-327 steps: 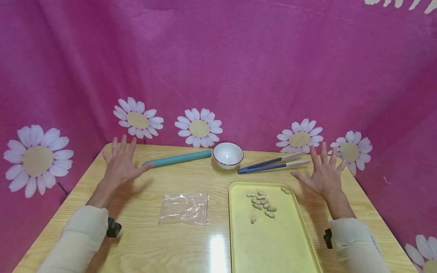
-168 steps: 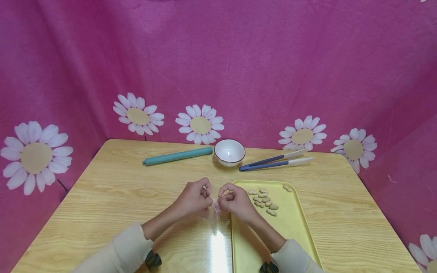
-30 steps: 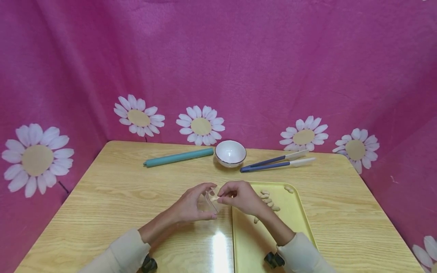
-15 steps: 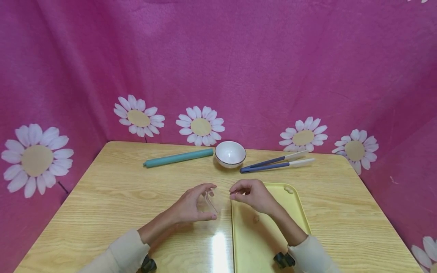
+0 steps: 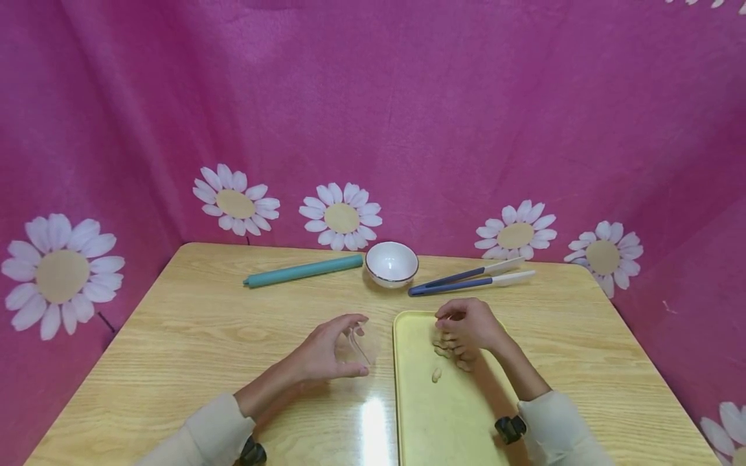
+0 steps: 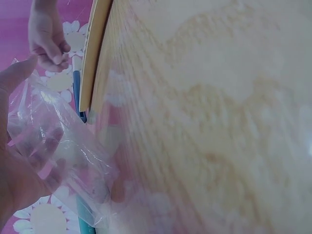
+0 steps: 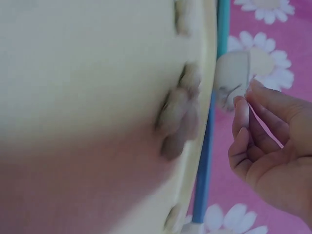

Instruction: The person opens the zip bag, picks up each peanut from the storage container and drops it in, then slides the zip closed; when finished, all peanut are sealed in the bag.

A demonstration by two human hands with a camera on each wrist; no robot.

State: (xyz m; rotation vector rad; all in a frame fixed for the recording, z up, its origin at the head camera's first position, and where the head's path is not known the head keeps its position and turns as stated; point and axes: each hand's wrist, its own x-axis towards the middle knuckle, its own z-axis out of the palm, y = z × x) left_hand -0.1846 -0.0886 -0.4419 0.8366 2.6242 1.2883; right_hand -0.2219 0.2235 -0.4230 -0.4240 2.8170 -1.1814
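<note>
My left hand (image 5: 326, 353) holds the clear plastic bag (image 6: 73, 141) spread wide between thumb and fingers, its mouth facing right, left of the yellow tray (image 5: 431, 421). My right hand (image 5: 474, 327) is over the tray's far part, above a cluster of peanuts (image 5: 441, 349) that it partly covers. In the right wrist view its thumb and forefinger (image 7: 241, 117) come close together, with nothing visible between them. Heaped peanuts (image 7: 173, 112) lie beside the hand in that view. One peanut (image 5: 436, 375) sits apart, nearer the front.
A white bowl (image 5: 392, 265) with a dark rim stands at the back of the wooden table (image 5: 210, 336). Left of it lies a teal rod (image 5: 303, 270); right of it, blue-handled tongs (image 5: 451, 285). A pink flowered cloth (image 5: 408, 116) hangs behind.
A second ago my right hand pinched a peanut at the bag's mouth; it has since moved right, back over the peanuts, without it. My left hand and the bag have stayed in place.
</note>
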